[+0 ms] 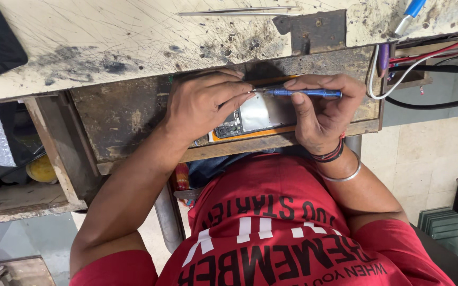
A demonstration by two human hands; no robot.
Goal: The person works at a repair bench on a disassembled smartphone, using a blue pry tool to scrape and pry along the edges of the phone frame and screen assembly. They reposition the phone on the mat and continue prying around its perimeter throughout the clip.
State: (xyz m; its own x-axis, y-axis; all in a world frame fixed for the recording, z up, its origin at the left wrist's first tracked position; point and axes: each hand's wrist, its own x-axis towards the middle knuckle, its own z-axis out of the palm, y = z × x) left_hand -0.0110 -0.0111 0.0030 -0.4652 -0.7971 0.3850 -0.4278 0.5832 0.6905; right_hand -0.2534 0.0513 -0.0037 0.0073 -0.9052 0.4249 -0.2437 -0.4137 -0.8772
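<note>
Bright, even light, sharp focus, soft shadows, slight wide-angle stretching at edges.

Tweezers [238, 10], cables [430, 58], stacked tiles [441, 228]

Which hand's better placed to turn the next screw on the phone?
Right. The right hand already grips the blue screwdriver, with its tip over the opened phone. The left hand lies on the phone's other end, fingertips by the tip, steadying it.
</note>
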